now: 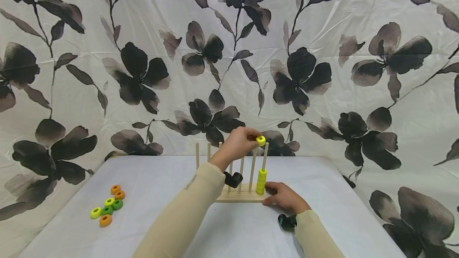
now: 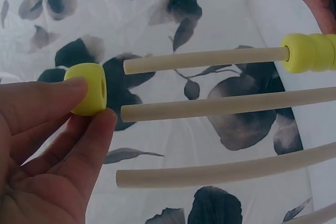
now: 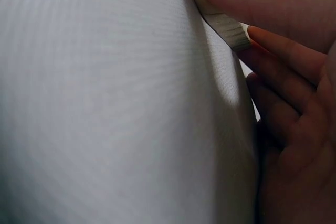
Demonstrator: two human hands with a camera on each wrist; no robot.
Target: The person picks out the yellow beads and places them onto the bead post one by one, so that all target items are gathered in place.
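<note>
One yellow bead [image 1: 260, 141] is pinched between the thumb and fingers of the left hand [image 1: 237, 145], its hole facing the rods in the left wrist view. The fingers have it just beside the tip of the rightmost rod [image 1: 265, 159], not threaded on it. Under those fingertips, lower on that same rod, sits a stack of yellow beads [image 1: 261, 181]. Close by the left hand, the other rods [image 2: 210, 174] stand in a row, some partly hidden from me by the hand and forearm.

Below the left fingers, the rods rise from a wooden base [image 1: 241, 198]. The right hand [image 1: 286, 199] is down there too, gripping the base's right end, its thumb on the near side and its fingers beyond, close beside the stack.

Behind each set of fingers is a black wrist device, one on the left wrist [image 1: 233, 179] and one on the right [image 1: 287, 222], then beige sleeves [image 1: 179, 214]. Well off to the left of both hands, seven loose beads [image 1: 106, 210], three orange, two green and two yellow, lie clustered on the white table [image 1: 229, 234]. Past the fingers hangs a floral cloth [image 1: 161, 31].
</note>
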